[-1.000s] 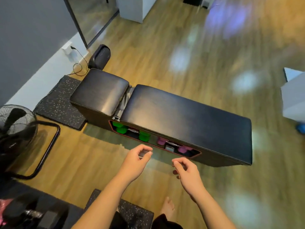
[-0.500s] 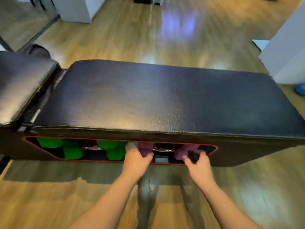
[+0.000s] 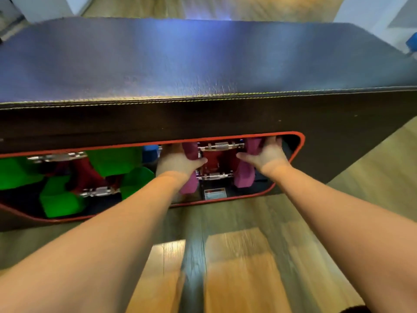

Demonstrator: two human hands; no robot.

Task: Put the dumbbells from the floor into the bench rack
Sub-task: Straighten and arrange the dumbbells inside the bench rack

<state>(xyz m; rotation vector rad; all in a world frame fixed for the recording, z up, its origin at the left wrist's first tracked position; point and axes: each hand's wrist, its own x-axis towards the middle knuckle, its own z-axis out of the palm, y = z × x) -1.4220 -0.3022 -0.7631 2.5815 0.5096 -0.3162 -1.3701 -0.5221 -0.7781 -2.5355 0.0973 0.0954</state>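
A black padded bench [image 3: 203, 64] fills the view, with a red-rimmed rack opening [image 3: 300, 143] in its front side. Inside on the right lie two pink dumbbells with chrome handles, an upper one [image 3: 222, 146] and a lower one [image 3: 242, 175]. My left hand [image 3: 178, 162] grips the left pink head of the upper dumbbell. Around that dumbbell's right pink head curl the fingers of my right hand [image 3: 266, 155]. Green dumbbells [image 3: 61, 199] lie in the rack's left half.
Wood floor [image 3: 237, 267] lies in front of the bench. A white wall or cabinet [image 3: 372, 10] stands at the back right, with a blue object [image 3: 411, 42] beside it. A small label [image 3: 214, 193] sits on the rack floor.
The view has come much closer to the bench. Both hands have reached deeper into the rack opening and now hold the ends of the upper pink dumbbell.
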